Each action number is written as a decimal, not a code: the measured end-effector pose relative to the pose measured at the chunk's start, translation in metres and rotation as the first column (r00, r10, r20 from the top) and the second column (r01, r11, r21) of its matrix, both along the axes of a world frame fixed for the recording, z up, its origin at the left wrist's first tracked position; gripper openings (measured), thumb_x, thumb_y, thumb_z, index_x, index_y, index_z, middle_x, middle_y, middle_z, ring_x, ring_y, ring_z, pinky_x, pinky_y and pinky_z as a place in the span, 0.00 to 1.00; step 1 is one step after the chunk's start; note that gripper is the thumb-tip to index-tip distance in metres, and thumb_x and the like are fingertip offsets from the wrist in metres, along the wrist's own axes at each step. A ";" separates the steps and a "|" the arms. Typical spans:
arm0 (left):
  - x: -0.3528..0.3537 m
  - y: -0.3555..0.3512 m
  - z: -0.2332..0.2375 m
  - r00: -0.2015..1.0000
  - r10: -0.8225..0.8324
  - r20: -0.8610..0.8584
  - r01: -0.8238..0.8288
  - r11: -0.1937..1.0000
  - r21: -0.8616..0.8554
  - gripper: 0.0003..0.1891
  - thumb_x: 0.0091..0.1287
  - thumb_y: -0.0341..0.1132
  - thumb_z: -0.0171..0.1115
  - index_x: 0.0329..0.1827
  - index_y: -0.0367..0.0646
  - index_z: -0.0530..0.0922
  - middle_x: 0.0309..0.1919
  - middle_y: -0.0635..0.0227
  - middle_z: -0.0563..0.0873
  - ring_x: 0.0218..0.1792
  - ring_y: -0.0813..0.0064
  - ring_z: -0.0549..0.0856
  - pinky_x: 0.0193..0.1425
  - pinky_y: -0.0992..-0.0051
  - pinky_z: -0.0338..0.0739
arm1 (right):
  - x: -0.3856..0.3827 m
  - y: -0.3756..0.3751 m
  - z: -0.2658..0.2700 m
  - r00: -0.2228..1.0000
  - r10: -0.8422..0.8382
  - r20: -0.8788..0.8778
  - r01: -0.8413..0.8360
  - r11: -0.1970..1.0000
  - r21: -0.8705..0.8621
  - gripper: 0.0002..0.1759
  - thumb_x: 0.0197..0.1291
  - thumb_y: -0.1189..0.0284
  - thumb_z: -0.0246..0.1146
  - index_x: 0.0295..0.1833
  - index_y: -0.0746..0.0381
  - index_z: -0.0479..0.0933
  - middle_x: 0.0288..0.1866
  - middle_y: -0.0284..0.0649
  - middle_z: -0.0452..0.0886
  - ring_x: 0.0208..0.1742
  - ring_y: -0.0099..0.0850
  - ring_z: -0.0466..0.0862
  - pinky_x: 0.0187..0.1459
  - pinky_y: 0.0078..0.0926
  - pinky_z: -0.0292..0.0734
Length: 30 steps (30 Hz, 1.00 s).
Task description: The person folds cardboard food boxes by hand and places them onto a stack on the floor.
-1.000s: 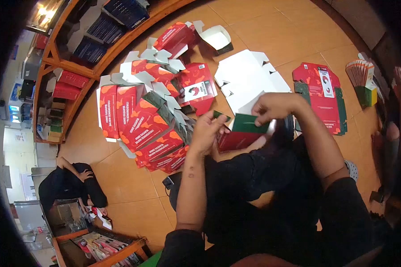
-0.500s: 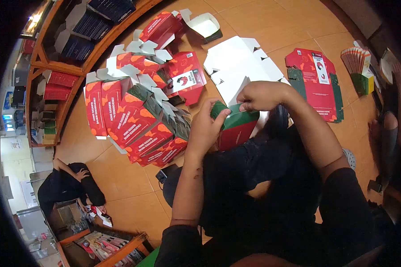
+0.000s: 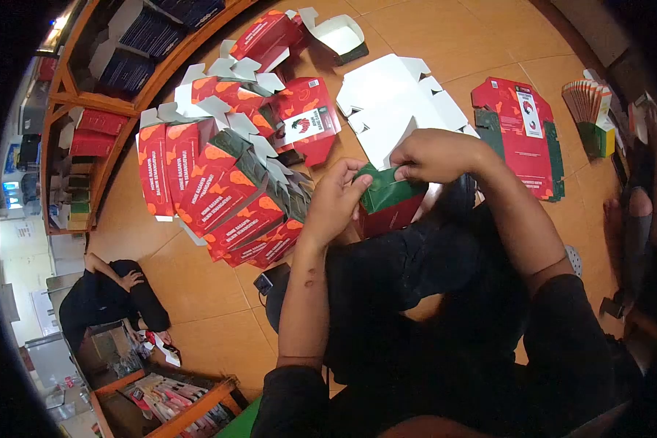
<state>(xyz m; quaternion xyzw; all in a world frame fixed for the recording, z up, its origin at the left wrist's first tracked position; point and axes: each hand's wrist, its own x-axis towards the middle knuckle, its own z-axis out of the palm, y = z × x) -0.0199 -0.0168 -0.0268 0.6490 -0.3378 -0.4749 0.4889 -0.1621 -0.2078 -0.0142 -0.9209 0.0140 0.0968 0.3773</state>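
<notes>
A red and green cardboard box [image 3: 390, 196], partly folded, sits between my hands above my lap. My left hand [image 3: 337, 198] grips its left side, with the thumb on the green edge. At the right, my right hand [image 3: 434, 156] has its fingers bent and pressed together on the box's top edge by a white flap. Just beyond the box lie white-side-up flat cartons [image 3: 394, 98]. To the left stand several folded red boxes [image 3: 223, 197] packed close together, their flaps raised. What my right fingertips pinch inside the box is partly hidden.
Flat red and green cartons [image 3: 517, 150] lie on the tiled floor at right, near a box of striped packets [image 3: 590, 109]. A wooden shelf [image 3: 95, 102] stands at left. Another person [image 3: 113, 296] sits at lower left; someone's knee [image 3: 639, 204] shows at far right.
The box in my hands has tilted, showing more of its green face and less red. Both hands stay on it. The whole view has shifted slightly.
</notes>
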 end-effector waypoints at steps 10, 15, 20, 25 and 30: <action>-0.030 -0.003 0.012 0.949 -0.008 0.315 -0.020 0.996 0.086 0.09 0.68 0.31 0.64 0.47 0.35 0.77 0.28 0.69 0.85 0.16 0.86 0.76 0.19 0.83 0.68 | 0.000 0.013 0.002 0.999 0.010 -0.050 -0.017 0.989 -0.147 0.09 0.62 0.67 0.62 0.38 0.62 0.82 0.32 0.49 0.83 0.39 0.51 0.83 0.42 0.46 0.75; -0.008 -0.001 -0.001 0.996 -0.072 0.060 0.053 0.959 0.278 0.10 0.72 0.38 0.62 0.41 0.38 0.80 0.21 0.72 0.81 0.13 0.85 0.74 0.17 0.83 0.67 | 0.002 0.001 0.011 0.999 -0.045 -0.006 0.045 0.995 -0.091 0.10 0.61 0.66 0.64 0.41 0.61 0.84 0.36 0.47 0.85 0.40 0.47 0.84 0.42 0.41 0.77; 0.000 0.003 0.011 0.990 0.119 0.077 -0.118 0.993 -0.015 0.12 0.72 0.39 0.63 0.34 0.38 0.80 0.18 0.75 0.78 0.13 0.87 0.72 0.16 0.83 0.63 | 0.004 -0.015 0.014 0.438 -0.679 0.590 0.418 0.734 0.535 0.08 0.66 0.70 0.62 0.39 0.65 0.81 0.32 0.38 0.84 0.35 0.26 0.83 0.40 0.25 0.77; -0.003 0.014 0.038 0.836 0.450 0.315 -0.323 0.866 -0.382 0.12 0.69 0.34 0.66 0.29 0.36 0.79 0.20 0.76 0.77 0.18 0.89 0.71 0.21 0.84 0.62 | -0.002 -0.020 0.015 0.428 -0.472 0.771 0.418 0.860 0.294 0.09 0.65 0.71 0.63 0.48 0.60 0.83 0.57 0.44 0.79 0.59 0.35 0.78 0.61 0.34 0.70; -0.001 0.015 0.031 0.763 0.456 0.458 -0.225 0.852 -0.473 0.14 0.68 0.32 0.66 0.25 0.38 0.75 0.21 0.79 0.73 0.26 0.87 0.69 0.29 0.81 0.64 | 0.010 0.005 0.017 0.525 -0.454 0.720 0.286 0.891 0.353 0.15 0.65 0.70 0.62 0.56 0.60 0.81 0.74 0.49 0.63 0.73 0.43 0.66 0.71 0.39 0.60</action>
